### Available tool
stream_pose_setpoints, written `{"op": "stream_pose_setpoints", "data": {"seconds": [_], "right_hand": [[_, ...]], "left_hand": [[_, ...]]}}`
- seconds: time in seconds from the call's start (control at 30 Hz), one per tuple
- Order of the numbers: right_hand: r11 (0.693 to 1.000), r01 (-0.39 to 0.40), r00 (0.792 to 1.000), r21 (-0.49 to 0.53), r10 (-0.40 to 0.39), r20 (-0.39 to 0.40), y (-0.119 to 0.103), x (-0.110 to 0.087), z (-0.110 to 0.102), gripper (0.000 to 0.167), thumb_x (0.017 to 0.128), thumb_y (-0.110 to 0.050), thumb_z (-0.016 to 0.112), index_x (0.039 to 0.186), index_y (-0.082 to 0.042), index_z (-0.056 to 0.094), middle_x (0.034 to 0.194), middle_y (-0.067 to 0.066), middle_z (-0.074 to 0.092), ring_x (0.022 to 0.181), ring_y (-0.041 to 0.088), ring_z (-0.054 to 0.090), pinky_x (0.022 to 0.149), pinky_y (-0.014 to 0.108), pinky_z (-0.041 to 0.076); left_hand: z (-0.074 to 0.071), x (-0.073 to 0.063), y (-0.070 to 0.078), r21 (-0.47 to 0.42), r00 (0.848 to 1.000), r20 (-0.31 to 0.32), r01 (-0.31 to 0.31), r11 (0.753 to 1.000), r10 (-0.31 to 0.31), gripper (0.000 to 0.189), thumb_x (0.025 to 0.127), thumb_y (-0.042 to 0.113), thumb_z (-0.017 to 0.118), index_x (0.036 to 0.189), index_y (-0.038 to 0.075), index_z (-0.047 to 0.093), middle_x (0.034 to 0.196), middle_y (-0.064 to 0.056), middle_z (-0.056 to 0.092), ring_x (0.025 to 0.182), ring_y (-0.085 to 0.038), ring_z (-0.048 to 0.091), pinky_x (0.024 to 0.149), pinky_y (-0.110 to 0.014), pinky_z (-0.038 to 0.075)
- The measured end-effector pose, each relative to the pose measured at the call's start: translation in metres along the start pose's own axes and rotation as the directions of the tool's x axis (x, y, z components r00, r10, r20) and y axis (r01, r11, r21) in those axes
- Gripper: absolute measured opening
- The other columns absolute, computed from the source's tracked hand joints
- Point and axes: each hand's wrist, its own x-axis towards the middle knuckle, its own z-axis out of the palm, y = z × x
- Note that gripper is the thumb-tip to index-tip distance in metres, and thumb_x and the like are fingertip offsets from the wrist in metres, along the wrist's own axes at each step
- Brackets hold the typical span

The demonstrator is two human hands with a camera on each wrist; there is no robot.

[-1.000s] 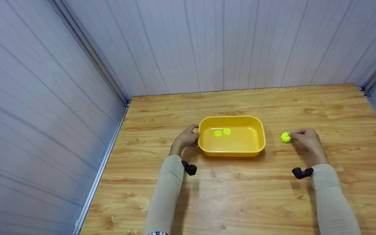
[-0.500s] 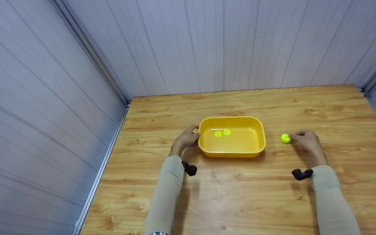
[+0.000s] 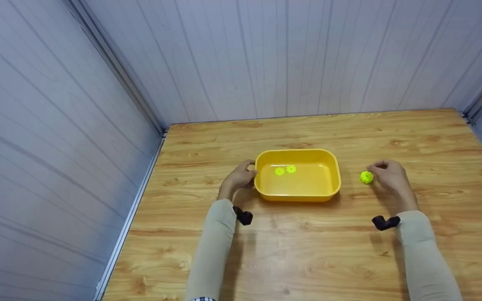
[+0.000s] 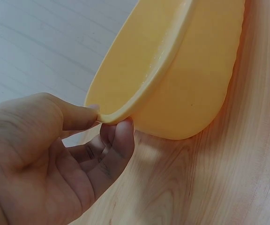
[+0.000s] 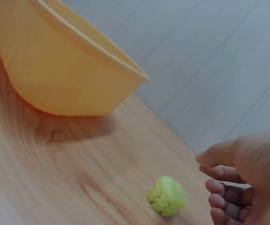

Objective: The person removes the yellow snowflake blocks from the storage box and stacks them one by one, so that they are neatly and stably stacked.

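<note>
A yellow plastic basin [image 3: 297, 196] rests on the wooden table, two flat yellow-green flower-shaped pieces [image 3: 285, 170] lying on its floor. At the basin's left end my left hand [image 3: 239, 175] pinches the rim [image 4: 121, 112], thumb inside and fingers curled under the outside. Right of the basin stands a small yellow-green stack of flower shapes [image 3: 366, 177], chunky with a notched side in the right wrist view. My right hand [image 3: 391, 175] hovers just beside it, fingers loosely bent, thumb tip near the index finger. Nothing shows between those fingers.
The table [image 3: 299, 251] meets a pale panelled wall [image 3: 266, 62] at the back. Another panel [image 3: 57, 146] with a metal edge stands on the left. Each wrist carries a small black camera mount [image 3: 243, 215].
My right hand has lifted slightly away from the yellow-green stack, which its fingertips touched before. The left hand and the basin stay put.
</note>
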Motion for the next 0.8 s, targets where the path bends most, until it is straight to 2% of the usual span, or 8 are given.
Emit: {"op": "stream_pose_setpoints", "data": {"seconds": [0.1, 0.2, 0.47, 0.63, 0.8], "right_hand": [[0.999, 0.042, 0.999, -0.026, -0.043, -0.023, -0.008, 0.001, 0.003, 0.056, 0.095, -0.048, 0.05, 0.124, -0.001, 0.051, 0.12, 0.016, 0.051, 0.096, 0.022, 0.049, 0.071, 0.027, 0.045], [0.995, 0.083, 0.995, -0.052, -0.086, -0.042, -0.017, 0.002, 0.008, 0.054, 0.095, -0.046, 0.052, 0.122, 0.001, 0.052, 0.117, 0.016, 0.052, 0.101, 0.025, 0.05, 0.074, 0.025, 0.044], [0.985, 0.162, 0.986, -0.061, -0.164, -0.037, -0.043, 0.007, 0.026, 0.047, 0.096, -0.041, 0.054, 0.119, -0.001, 0.055, 0.117, 0.016, 0.054, 0.104, 0.027, 0.05, 0.081, 0.032, 0.043], [0.973, 0.222, 0.973, -0.067, -0.225, -0.046, -0.06, 0.012, 0.044, 0.037, 0.096, -0.03, 0.056, 0.116, 0.001, 0.057, 0.111, 0.016, 0.056, 0.099, 0.026, 0.05, 0.079, 0.03, 0.043], [0.972, 0.231, 0.972, -0.051, -0.232, -0.03, -0.078, 0.016, 0.064, 0.036, 0.096, -0.029, 0.058, 0.116, 0.0, 0.056, 0.106, 0.013, 0.054, 0.093, 0.023, 0.048, 0.077, 0.028, 0.042]], "left_hand": [[0.0, 0.001, -0.001, -0.007, 1.0, 0.001, 0.0, 1.0, 0.0, 0.041, 0.102, 0.018, 0.043, 0.143, 0.014, 0.037, 0.095, -0.015, 0.058, 0.067, -0.014, 0.054, 0.089, -0.047, 0.05], [0.0, 0.001, -0.001, -0.005, 1.0, 0.002, -0.005, 1.0, 0.005, 0.041, 0.102, 0.018, 0.043, 0.143, 0.014, 0.037, 0.094, -0.013, 0.058, 0.067, -0.014, 0.053, 0.088, -0.046, 0.05], [-0.002, 0.0, 0.0, 0.0, 1.0, 0.001, -0.006, 1.0, 0.006, 0.041, 0.102, 0.017, 0.042, 0.143, 0.014, 0.038, 0.09, -0.012, 0.057, 0.065, -0.015, 0.052, 0.078, -0.039, 0.051], [-0.002, -0.001, 0.001, -0.008, 1.0, 0.011, 0.0, 1.0, 0.0, 0.042, 0.102, 0.018, 0.042, 0.144, 0.014, 0.036, 0.09, -0.013, 0.056, 0.065, -0.014, 0.051, 0.081, -0.042, 0.051], [-0.002, 0.0, 0.0, 0.003, 1.0, 0.013, -0.001, 1.0, 0.001, 0.044, 0.102, 0.017, 0.042, 0.145, 0.012, 0.035, 0.098, -0.015, 0.058, 0.067, -0.014, 0.054, 0.085, -0.044, 0.051]]}}
